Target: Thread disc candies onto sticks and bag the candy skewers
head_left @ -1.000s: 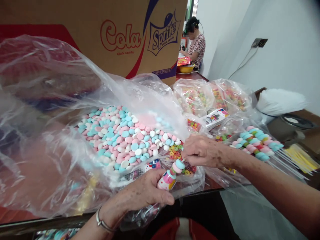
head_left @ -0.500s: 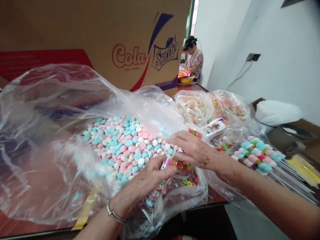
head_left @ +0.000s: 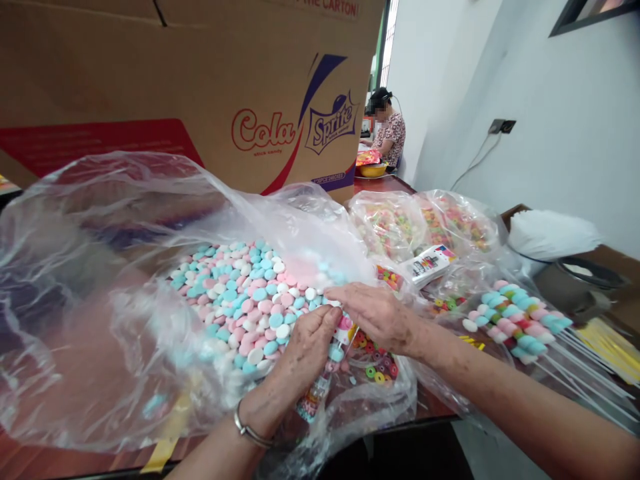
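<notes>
My left hand [head_left: 311,337] is closed on a narrow clear candy bag [head_left: 345,331] with pink and white print. Across from it, my right hand [head_left: 377,315] has its fingers pressed together at the top of the same bag; its thumb is largely hidden. The fingertips of both hands nearly meet. Blue and pink pieces show through the bag, and a printed lower part [head_left: 315,399] appears below my left wrist. Just beyond my hands, a big open plastic bag [head_left: 125,193] holds many pink, blue and white candies [head_left: 250,300]. Colourful ring candies [head_left: 381,363] lie under my right hand.
A large carton [head_left: 200,87] stands behind. On the right are candy skewers [head_left: 525,317] on white sticks, yellow strips [head_left: 613,343], a stack of printed packets [head_left: 431,262], bags of ring candies [head_left: 395,223] and a grey container [head_left: 575,280]. A person [head_left: 390,133] sits farther back.
My left fingers have moved up the bag and closed together near its top. My right hand has drawn in toward them. The view has tilted up slightly.
</notes>
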A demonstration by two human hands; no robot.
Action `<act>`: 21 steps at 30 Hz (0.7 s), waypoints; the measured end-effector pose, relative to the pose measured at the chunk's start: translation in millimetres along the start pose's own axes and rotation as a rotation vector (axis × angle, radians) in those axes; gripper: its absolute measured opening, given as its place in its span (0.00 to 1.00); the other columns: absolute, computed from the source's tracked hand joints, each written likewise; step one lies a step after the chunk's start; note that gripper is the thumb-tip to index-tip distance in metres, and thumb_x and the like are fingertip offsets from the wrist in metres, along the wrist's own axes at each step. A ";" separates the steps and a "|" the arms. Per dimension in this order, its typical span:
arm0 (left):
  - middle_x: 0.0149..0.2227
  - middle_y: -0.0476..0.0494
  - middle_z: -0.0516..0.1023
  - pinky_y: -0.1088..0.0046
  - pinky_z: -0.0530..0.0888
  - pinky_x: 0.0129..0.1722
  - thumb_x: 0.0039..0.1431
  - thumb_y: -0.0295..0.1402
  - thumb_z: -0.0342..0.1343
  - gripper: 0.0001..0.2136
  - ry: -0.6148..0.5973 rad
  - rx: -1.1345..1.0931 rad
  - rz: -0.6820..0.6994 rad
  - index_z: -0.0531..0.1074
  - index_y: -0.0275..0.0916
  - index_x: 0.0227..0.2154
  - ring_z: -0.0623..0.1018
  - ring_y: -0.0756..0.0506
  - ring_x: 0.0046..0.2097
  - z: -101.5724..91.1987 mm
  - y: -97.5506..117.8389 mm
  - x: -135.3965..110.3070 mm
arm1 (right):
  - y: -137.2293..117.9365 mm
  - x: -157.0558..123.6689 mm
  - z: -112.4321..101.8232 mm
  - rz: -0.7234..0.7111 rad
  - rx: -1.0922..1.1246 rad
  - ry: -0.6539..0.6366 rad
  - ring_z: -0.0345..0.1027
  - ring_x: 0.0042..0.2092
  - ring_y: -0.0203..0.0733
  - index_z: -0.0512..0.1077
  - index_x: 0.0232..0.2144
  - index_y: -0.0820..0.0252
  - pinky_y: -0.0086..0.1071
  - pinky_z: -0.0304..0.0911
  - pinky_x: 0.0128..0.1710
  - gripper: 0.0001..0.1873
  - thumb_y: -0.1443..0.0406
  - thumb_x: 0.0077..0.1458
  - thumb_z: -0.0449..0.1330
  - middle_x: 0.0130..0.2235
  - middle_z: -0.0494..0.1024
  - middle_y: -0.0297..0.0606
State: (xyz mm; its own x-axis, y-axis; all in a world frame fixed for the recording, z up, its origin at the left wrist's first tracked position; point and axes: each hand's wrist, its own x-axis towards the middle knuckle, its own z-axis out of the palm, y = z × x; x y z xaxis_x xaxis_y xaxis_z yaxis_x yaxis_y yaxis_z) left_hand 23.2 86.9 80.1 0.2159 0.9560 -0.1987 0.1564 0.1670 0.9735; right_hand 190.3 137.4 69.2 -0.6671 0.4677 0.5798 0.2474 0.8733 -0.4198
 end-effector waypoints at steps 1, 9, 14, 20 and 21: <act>0.21 0.51 0.72 0.75 0.66 0.18 0.62 0.49 0.49 0.17 0.018 0.006 0.008 0.67 0.40 0.28 0.72 0.48 0.20 0.8 -0.3 0.0 | -1.7 0.4 -0.1 0.017 0.022 0.008 0.65 0.57 0.44 0.61 0.59 0.59 0.42 0.63 0.56 0.22 0.70 0.64 0.44 0.54 0.72 0.48; 0.23 0.54 0.60 0.77 0.60 0.25 0.63 0.44 0.50 0.17 0.236 0.077 0.227 0.61 0.40 0.22 0.61 0.50 0.26 -1.0 -2.9 10.2 | -18.0 -5.0 16.2 0.661 0.393 0.228 0.65 0.33 0.37 0.68 0.39 0.59 0.30 0.64 0.32 0.16 0.57 0.51 0.64 0.31 0.71 0.32; 0.25 0.54 0.63 0.78 0.62 0.26 0.61 0.42 0.54 0.14 0.173 -0.066 0.196 0.64 0.39 0.24 0.63 0.51 0.27 2.6 -7.9 4.4 | -17.8 -8.4 26.7 0.718 0.757 0.254 0.64 0.26 0.33 0.68 0.29 0.59 0.27 0.62 0.27 0.10 0.59 0.55 0.60 0.26 0.69 0.28; 0.17 0.52 0.69 0.80 0.65 0.19 0.54 0.36 0.57 0.09 -0.061 -0.427 -0.102 0.68 0.38 0.24 0.69 0.52 0.19 -7.9 -11.6 0.2 | -24.8 -10.9 23.5 0.659 1.112 0.199 0.71 0.28 0.36 0.66 0.36 0.56 0.31 0.67 0.30 0.12 0.60 0.53 0.63 0.29 0.73 0.29; 0.16 0.51 0.70 0.80 0.65 0.17 0.52 0.35 0.57 0.08 -0.118 -0.424 -0.155 0.69 0.37 0.23 0.69 0.51 0.17 -10.8 -11.5 0.9 | -24.9 -11.8 22.3 0.639 1.121 0.165 0.71 0.30 0.36 0.66 0.39 0.56 0.30 0.67 0.31 0.14 0.60 0.52 0.64 0.30 0.74 0.29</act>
State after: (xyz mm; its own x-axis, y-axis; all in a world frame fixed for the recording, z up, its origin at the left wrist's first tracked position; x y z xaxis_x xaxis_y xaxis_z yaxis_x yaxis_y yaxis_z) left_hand 11.2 88.4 69.9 0.3327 0.8824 -0.3328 -0.2068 0.4125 0.8872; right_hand 176.4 107.1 57.2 -0.5363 0.8372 0.1071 -0.2851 -0.0603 -0.9566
